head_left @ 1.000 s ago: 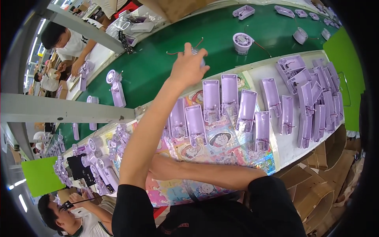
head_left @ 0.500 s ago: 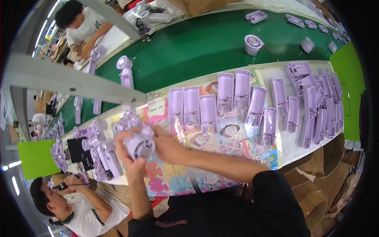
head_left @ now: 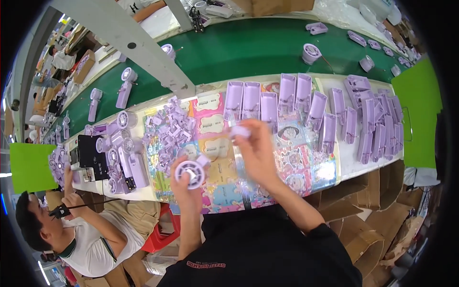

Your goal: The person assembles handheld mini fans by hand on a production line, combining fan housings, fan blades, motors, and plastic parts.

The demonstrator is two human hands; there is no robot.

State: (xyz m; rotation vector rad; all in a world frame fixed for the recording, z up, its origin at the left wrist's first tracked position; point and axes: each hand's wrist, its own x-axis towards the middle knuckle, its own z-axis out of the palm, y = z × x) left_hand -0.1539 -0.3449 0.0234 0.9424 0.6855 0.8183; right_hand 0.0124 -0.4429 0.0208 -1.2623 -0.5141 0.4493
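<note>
My left hand [head_left: 188,197] is closed around a round lilac fan head [head_left: 196,173], with the thumb over its face. A small square tab sticks out from the fan head's upper right side. To the right and a little farther off, my right hand [head_left: 258,155] pinches a small lilac plastic piece [head_left: 240,131], smeared by motion. Just beyond my left hand lies a heap of small lilac plastic parts [head_left: 173,125]. Several long lilac handle shells [head_left: 252,98] stand in a row beyond my right hand.
Assembled lilac fans [head_left: 131,165] lie at the left beside a black box [head_left: 92,155], where a co-worker [head_left: 91,234] sits. A green conveyor belt [head_left: 244,50] runs behind, below a grey metal post [head_left: 129,45]. More handle shells [head_left: 377,119] crowd the right; cardboard boxes [head_left: 363,234] stand below.
My hands have parted: the right has left the fan head's side, moved right, and now holds a small piece. The left still holds the fan head. The head view has shifted.
</note>
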